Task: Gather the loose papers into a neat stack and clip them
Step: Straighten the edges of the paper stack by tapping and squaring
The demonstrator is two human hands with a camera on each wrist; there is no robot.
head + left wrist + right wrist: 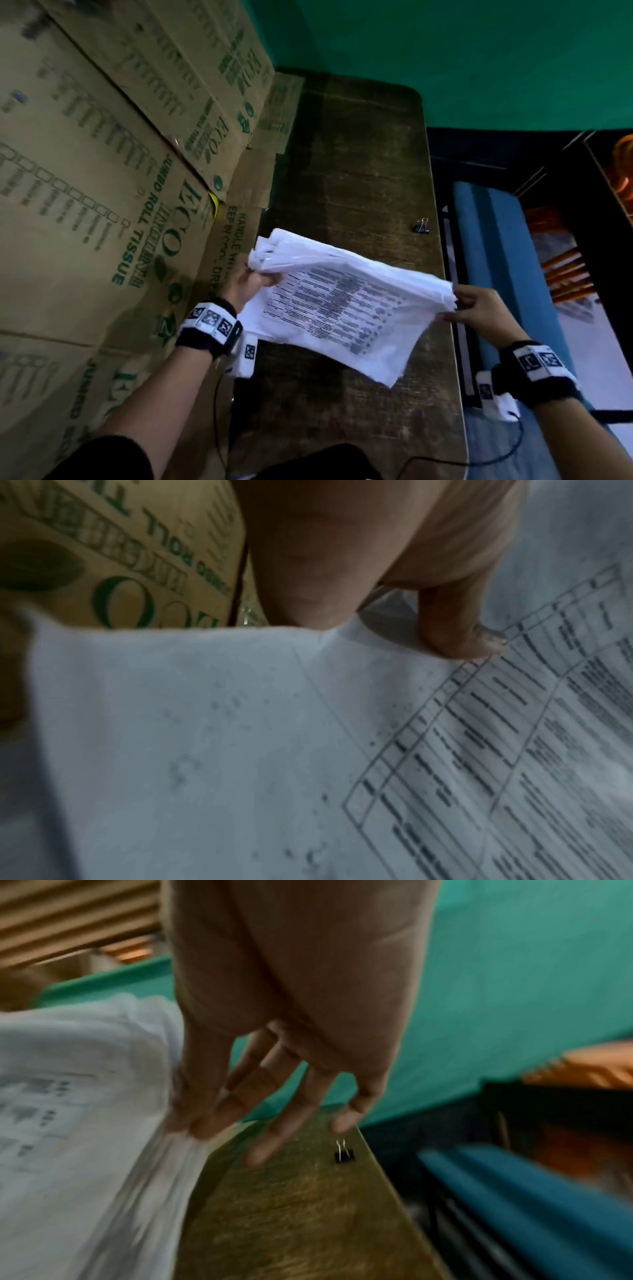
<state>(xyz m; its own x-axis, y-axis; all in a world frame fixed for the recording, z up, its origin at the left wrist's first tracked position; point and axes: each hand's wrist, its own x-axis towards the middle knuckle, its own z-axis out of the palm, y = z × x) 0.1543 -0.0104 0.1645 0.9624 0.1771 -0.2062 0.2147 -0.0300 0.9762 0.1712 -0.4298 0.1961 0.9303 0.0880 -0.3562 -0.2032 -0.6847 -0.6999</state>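
Note:
A bundle of white printed papers (342,301) hangs in the air above the dark wooden table (359,154), its sheets uneven at the edges. My left hand (250,279) grips its left end, thumb on the top sheet (308,750). My right hand (476,311) pinches the right end of the papers (85,1123) between thumb and forefinger, the other fingers (270,1139) spread out. A small black binder clip (422,226) stands on the table near its right edge, beyond the papers; the right wrist view shows the binder clip (343,1154) just past my fingertips.
Large cardboard boxes (102,192) printed with green lettering stand against the table's left side. A green wall (479,51) rises behind. A blue bench (503,274) runs along the table's right edge, lower down. A black cable (479,459) trails off the near right corner.

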